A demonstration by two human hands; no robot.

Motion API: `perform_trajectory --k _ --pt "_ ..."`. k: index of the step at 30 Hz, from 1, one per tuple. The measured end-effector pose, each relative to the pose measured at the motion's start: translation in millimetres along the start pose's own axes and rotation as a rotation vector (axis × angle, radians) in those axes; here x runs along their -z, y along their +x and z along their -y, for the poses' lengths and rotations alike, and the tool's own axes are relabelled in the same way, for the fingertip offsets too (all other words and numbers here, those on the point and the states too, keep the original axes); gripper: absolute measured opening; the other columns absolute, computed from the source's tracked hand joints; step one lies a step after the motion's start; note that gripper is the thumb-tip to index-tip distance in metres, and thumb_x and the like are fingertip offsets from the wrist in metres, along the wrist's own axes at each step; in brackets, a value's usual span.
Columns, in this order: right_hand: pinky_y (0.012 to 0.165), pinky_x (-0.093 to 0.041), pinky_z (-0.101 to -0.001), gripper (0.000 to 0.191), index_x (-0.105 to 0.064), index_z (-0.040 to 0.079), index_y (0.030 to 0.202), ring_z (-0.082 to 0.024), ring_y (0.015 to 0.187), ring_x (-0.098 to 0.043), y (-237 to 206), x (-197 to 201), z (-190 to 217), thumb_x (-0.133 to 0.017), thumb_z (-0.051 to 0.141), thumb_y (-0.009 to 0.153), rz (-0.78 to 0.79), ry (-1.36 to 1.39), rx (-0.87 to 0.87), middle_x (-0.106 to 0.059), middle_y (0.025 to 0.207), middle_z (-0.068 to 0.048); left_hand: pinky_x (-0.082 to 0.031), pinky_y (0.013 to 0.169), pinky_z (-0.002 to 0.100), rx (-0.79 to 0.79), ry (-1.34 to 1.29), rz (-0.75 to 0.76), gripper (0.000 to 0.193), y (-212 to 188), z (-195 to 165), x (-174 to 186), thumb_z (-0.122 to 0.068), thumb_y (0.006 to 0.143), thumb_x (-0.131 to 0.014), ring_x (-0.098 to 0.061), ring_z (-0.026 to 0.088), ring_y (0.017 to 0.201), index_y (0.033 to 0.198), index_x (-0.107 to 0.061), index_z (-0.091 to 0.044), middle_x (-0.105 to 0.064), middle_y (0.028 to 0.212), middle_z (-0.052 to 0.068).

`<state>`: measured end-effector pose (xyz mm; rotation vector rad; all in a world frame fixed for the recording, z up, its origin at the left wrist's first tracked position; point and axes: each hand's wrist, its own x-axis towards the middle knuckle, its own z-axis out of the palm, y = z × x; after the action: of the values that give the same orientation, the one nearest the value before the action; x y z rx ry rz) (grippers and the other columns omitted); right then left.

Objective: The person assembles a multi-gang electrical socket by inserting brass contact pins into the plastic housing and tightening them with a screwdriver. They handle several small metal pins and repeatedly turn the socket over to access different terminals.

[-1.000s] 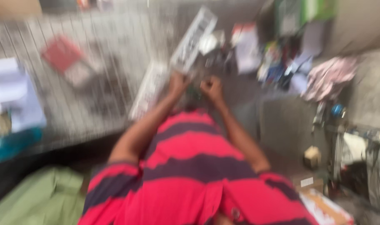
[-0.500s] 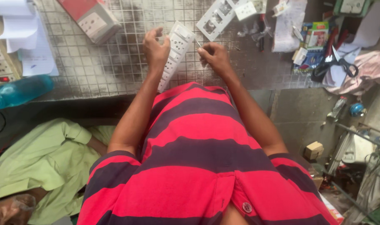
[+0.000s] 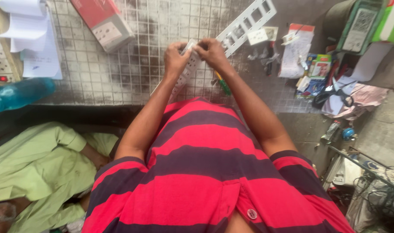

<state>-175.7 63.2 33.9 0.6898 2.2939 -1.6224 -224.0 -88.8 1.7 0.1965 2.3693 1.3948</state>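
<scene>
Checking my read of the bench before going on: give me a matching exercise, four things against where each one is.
Things:
1. white socket strip
2. blue bottle
3. red and white box
4. green-handled screwdriver

Places:
A. lying at the far left edge of the tiled counter
B. held between left hand and right hand
C. under the right wrist
D. top of the counter, left of the hands

Pairs: 1-B, 2-A, 3-D, 4-C

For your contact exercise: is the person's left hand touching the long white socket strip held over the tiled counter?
Touching. The head view shows the left hand wrapped around the white socket strip, fingers on its upper end, with the right hand gripping the same end.
</scene>
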Motion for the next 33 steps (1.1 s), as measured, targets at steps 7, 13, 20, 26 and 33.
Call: perform_trajectory --k 7,13,20,26,33 --pt "0.069 -0.060 -0.0360 0.026 -0.078 0.001 0.101 -0.021 0.075 -0.073 -5 3 26 -0.076 0.024 0.087 -0.095 -0.137 0.080 -0.077 0.088 -0.014 -0.059 0.075 0.035 0.019 -0.046 0.017 0.026 1 2 -5 -0.019 0.083 -0.082 -0.077 0.023 0.084 0.104 -0.078 -0.004 -0.079 0.095 0.013" --pt "0.062 -0.060 -0.0304 0.016 -0.075 0.000 0.098 -0.021 0.073 -0.072 -14 0 36 -0.069 0.014 0.091 -0.067 -0.114 -0.065 -0.076 0.088 -0.016 -0.060 0.071 0.034 0.056 -0.059 0.073 0.025 0 8 -6 -0.016 0.083 -0.081 -0.076 0.021 0.078 0.104 -0.077 -0.003 -0.079 0.093 0.013" --pt "0.069 -0.062 -0.0342 0.016 -0.077 0.001 0.098 -0.022 0.077 -0.073 -22 5 29 -0.072 0.014 0.089 -0.085 -0.139 -0.012 -0.077 0.090 -0.016 -0.061 0.070 0.033 0.036 -0.092 0.164 0.030 0 0 -4 -0.016 0.084 -0.080 -0.077 0.018 0.079 0.111 -0.078 -0.004 -0.080 0.094 0.013" --pt "0.081 -0.062 -0.0366 0.033 -0.071 0.006 0.116 -0.024 0.097 -0.069 -28 9 32 -0.076 0.015 0.085 -0.083 -0.077 -0.059 -0.073 0.112 -0.015 -0.058 0.064 0.032 0.036 -0.088 0.211 0.035 -4 -2 -3 -0.018 0.082 -0.082 -0.072 0.014 0.071 0.115 -0.078 -0.007 -0.080 0.091 0.011" --pt "0.091 -0.059 -0.0385 0.037 -0.074 0.006 0.116 -0.023 0.102 -0.072 -22 15 24 -0.082 0.018 0.082 -0.009 -0.036 -0.031 -0.076 0.113 -0.014 -0.050 0.059 0.030 -0.099 -0.029 0.173 0.038 -9 3 -2 -0.018 0.080 -0.084 -0.060 0.011 0.066 0.116 -0.079 -0.008 -0.076 0.086 0.006"
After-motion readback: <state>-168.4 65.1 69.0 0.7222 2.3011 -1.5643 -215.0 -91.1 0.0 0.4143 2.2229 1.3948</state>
